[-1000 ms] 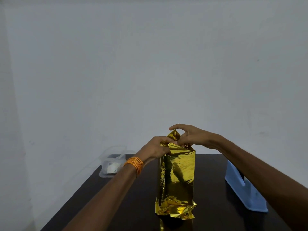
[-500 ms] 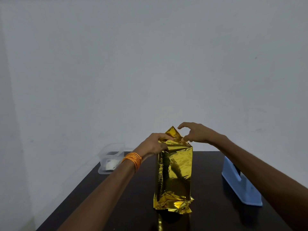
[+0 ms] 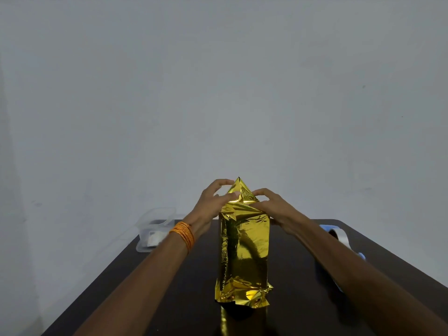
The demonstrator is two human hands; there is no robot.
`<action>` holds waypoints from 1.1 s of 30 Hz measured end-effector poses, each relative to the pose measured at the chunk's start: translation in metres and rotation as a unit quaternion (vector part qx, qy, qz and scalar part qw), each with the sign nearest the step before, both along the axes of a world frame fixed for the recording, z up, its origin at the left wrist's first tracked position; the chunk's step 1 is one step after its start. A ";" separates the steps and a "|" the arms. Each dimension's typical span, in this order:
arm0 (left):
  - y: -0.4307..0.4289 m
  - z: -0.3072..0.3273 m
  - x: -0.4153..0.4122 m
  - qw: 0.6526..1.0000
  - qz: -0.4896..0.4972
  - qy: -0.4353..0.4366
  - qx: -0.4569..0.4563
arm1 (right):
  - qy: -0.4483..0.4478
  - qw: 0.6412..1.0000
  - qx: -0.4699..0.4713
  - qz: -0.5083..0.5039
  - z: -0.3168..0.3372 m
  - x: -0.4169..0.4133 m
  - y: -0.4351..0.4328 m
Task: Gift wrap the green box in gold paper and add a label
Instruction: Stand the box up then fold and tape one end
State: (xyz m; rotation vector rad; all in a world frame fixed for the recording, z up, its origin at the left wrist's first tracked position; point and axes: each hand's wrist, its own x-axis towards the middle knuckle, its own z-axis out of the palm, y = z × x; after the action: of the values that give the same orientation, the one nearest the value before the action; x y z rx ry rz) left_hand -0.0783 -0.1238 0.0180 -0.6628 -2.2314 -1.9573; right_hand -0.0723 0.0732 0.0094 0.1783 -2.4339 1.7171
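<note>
A tall box wrapped in shiny gold paper (image 3: 243, 248) stands upright in the middle of the dark table (image 3: 169, 299); none of the green box shows. The paper's top end rises into a pointed flap. My left hand (image 3: 213, 200), with an orange thread band at the wrist, pinches the left side of that flap. My right hand (image 3: 269, 202) presses the paper down at the top right edge with its fingers. The bottom end of the paper is crumpled loosely on the table.
A clear plastic container (image 3: 155, 229) with something white inside sits at the table's far left corner. A light blue tape dispenser (image 3: 339, 241) stands on the right, partly behind my right forearm. A plain grey wall is behind the table.
Both hands have shifted along the top fold; the flap now stands up as a sharper point, and my right hand has dropped onto the top right edge. The view has moved closer.
</note>
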 end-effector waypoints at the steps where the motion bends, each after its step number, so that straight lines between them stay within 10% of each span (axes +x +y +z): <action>1: 0.000 -0.002 -0.004 1.000 0.005 -0.010 0.002 | 0.000 1.000 0.001 0.003 0.001 0.001 -0.001; 18: 0.012 -0.005 -0.016 0.986 -0.003 -0.153 0.070 | -0.024 0.988 -0.146 -0.040 -0.011 0.000 0.007; 33: 0.016 0.036 0.014 0.971 0.187 0.104 0.110 | 0.041 0.976 -0.130 -0.171 -0.007 0.036 0.074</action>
State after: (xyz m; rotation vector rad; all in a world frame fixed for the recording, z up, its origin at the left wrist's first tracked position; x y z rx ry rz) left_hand -0.0647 -0.1080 0.0539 -0.3651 -1.8240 -1.8127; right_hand -0.0367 0.1471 0.0022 -0.1880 -2.0132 1.8000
